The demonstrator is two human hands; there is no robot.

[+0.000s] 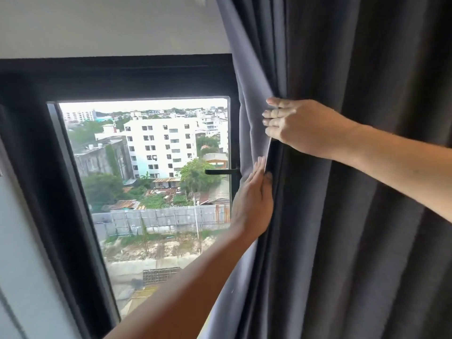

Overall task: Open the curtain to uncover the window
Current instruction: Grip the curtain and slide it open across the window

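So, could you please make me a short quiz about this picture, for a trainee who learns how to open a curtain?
1. True or false: the left hand and the right hand are both on the edge of the curtain.
2. Which hand is higher? A) left B) right C) both level
3. Fill in: the curtain is gathered at the ___ side of the window.

Key: 1 true; 2 B; 3 right.

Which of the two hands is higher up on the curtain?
The right hand, fingers curled over the edge of the curtain; the left hand is below it, fingers straight.
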